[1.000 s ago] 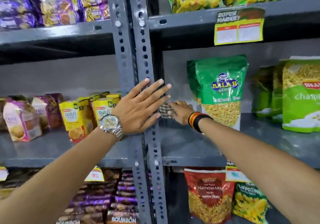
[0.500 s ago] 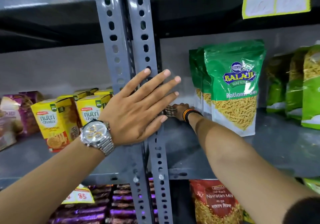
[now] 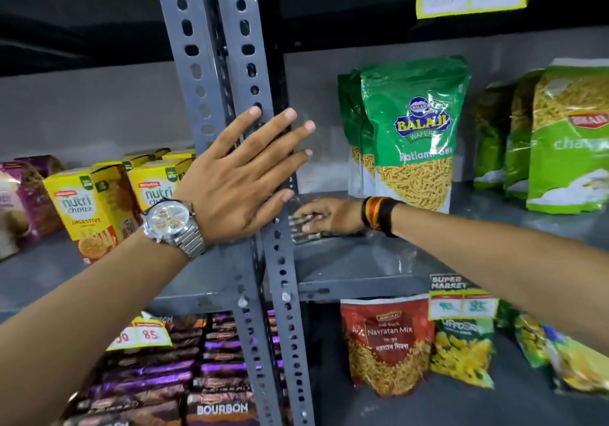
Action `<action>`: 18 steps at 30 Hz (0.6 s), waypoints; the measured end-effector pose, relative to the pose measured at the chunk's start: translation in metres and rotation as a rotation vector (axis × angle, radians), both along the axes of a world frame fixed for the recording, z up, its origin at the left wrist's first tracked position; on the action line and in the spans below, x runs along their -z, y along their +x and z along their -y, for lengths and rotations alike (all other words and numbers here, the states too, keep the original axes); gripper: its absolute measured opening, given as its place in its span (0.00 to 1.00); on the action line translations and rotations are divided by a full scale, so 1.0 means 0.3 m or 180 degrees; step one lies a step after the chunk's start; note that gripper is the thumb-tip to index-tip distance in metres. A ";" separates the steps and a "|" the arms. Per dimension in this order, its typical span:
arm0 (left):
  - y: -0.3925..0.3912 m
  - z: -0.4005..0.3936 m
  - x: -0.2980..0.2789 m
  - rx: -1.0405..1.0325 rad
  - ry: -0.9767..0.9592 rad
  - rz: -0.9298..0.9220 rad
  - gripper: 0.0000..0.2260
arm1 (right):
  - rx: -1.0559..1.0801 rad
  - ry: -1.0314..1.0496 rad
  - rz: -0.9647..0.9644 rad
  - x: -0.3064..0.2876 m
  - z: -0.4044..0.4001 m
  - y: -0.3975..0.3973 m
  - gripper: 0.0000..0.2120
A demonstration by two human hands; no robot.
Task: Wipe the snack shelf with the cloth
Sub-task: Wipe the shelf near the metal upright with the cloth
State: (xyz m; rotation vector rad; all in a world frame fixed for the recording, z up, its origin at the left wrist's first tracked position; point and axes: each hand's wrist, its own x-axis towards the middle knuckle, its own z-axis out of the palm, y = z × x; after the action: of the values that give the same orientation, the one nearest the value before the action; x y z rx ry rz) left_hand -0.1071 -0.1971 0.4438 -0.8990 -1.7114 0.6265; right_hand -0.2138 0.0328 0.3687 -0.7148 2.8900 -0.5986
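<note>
Grey metal shelf [image 3: 379,261] is carrying the checked cloth [image 3: 301,231] at its left edge, under the flat, pressing right hand [image 3: 329,216]. Left hand [image 3: 237,181] is lying flat on the holed grey post [image 3: 276,254]. Green snack bag [image 3: 415,135] is standing just beside.

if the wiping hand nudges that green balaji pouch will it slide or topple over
Likely topples rather than slides: the Balaji pouch stands tall and upright on a narrow base. It probably feels light and floppy, being a thin bag of loose strands. The right hand, pressing the cloth on the shelf, lies beside it, not touching.
</note>
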 end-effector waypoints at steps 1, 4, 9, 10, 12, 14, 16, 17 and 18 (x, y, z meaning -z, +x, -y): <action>-0.001 0.000 0.001 0.0001 0.0017 -0.0012 0.26 | 0.0019 -0.0092 -0.0110 -0.016 -0.002 -0.018 0.17; -0.007 0.001 -0.001 0.0060 0.0008 -0.0052 0.26 | 0.0314 -0.0315 -0.0548 -0.029 0.008 -0.117 0.15; -0.008 0.000 0.003 -0.0001 -0.0013 -0.0076 0.26 | 0.0300 -0.0204 -0.0317 0.011 0.087 -0.148 0.20; -0.007 0.000 0.001 -0.0011 -0.0029 -0.0079 0.26 | 0.0119 -0.0211 -0.0264 0.016 0.092 -0.122 0.20; -0.004 0.000 -0.002 -0.0034 -0.0037 -0.0091 0.26 | -0.0334 -0.0278 -0.0182 0.028 0.084 -0.046 0.17; -0.002 0.001 -0.001 -0.0051 -0.0022 -0.0084 0.26 | -0.0596 -0.0117 -0.0122 0.029 0.055 0.030 0.15; 0.000 -0.001 0.000 -0.0065 -0.0017 -0.0071 0.26 | -0.0705 -0.0129 -0.0036 0.007 0.023 0.073 0.17; 0.000 -0.003 0.000 -0.0071 -0.0018 -0.0062 0.26 | -0.0712 -0.0213 -0.0101 -0.003 0.015 0.071 0.18; 0.001 -0.004 -0.002 -0.0071 -0.0025 -0.0050 0.26 | -0.0636 -0.0299 -0.0180 -0.008 0.012 0.057 0.19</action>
State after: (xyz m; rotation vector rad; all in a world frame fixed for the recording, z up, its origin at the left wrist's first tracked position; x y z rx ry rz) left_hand -0.1067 -0.1960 0.4444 -0.8794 -1.7081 0.6539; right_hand -0.1966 0.0293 0.3710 -1.0344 2.8079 -0.7022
